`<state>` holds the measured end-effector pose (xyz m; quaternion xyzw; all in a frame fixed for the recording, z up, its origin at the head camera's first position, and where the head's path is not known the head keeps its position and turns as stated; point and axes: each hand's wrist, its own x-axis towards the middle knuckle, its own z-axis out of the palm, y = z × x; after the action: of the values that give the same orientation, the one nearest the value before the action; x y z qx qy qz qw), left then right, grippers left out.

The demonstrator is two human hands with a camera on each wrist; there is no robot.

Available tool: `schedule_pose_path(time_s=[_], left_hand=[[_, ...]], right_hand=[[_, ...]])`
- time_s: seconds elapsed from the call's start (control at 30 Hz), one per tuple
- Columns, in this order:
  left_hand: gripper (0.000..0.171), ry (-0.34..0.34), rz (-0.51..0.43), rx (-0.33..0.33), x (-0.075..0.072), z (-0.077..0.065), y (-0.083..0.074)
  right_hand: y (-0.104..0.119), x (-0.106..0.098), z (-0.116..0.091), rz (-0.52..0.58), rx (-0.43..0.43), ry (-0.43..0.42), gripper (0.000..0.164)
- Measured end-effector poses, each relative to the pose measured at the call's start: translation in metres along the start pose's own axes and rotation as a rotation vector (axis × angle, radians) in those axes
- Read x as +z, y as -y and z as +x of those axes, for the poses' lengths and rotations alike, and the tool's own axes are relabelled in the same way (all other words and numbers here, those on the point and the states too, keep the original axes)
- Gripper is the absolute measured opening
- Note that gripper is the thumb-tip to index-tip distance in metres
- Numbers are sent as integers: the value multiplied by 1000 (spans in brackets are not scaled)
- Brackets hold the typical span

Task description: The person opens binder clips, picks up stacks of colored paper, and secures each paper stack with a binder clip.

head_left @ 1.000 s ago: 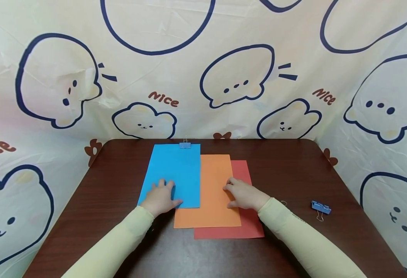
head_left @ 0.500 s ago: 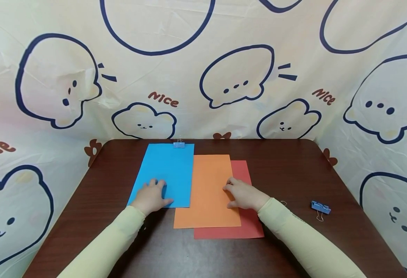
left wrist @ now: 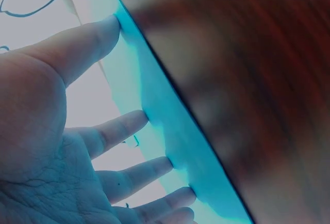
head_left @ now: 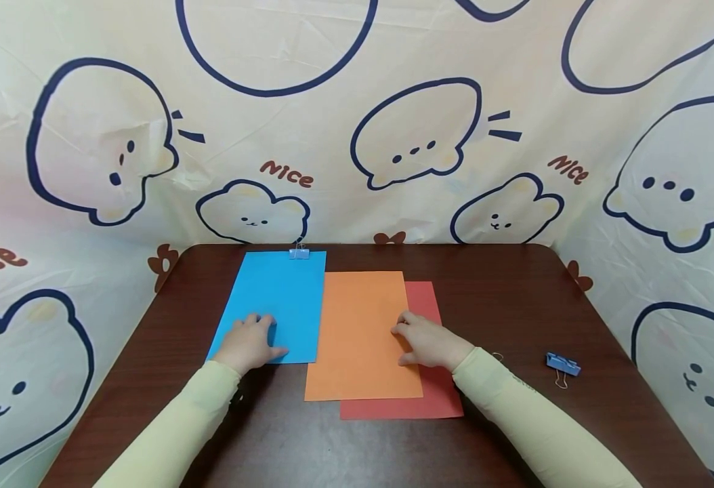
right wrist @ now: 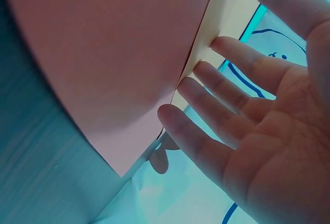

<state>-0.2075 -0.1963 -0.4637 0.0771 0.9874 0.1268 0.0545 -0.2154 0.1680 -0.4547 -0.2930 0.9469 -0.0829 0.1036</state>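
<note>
The blue sheet (head_left: 290, 291) lies on the left of the table (head_left: 357, 454), its right side lapping over the orange sheet (head_left: 363, 339). The orange sheet in turn covers most of the red sheet (head_left: 436, 396), which shows along its right and near sides. A blue clip (head_left: 299, 253) bites the far edge of the blue sheet, so a bit of that edge is held inside it, and its wire handles point away to the far side.

The left hand (head_left: 248, 342) rests on the near part of the blue sheet, fingers apart and fingertips touching the paper, gripping nothing. The right hand (head_left: 430, 340) reaches in over the red sheet; its fingers are also apart, with tips on the orange sheet close to its right edge.

On the right of the table, well apart from the sheets, lies a second clip (head_left: 563, 364), wire handle toward the near side. A small wire loop (head_left: 499, 355) peeks out just beyond the right sleeve (head_left: 542, 413); the rest is hidden.
</note>
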Motion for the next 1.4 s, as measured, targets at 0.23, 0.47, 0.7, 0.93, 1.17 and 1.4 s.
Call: schedule_pose_path(time_s=[0.23, 0.47, 0.7, 0.93, 1.17, 1.4], left_hand=[[72, -1, -13, -10, -4, -1, 12], [69, -2, -40, -29, -10, -4, 25], [70, 15, -67, -37, -14, -5, 39], [68, 15, -97, -51, -18, -5, 52], [69, 42, -112, -86, -20, -3, 60], [69, 60, -116, -100, -24, -1, 63]], right_hand=[[0, 0, -1, 1, -4, 0, 57], [0, 0, 0, 3, -2, -3, 57], [-1, 0, -1, -2, -9, -8, 57], [-2, 0, 0, 2, -8, -8, 57], [-1, 0, 0, 14, 2, -5, 58], [-2, 1, 1, 34, 24, 3, 59]])
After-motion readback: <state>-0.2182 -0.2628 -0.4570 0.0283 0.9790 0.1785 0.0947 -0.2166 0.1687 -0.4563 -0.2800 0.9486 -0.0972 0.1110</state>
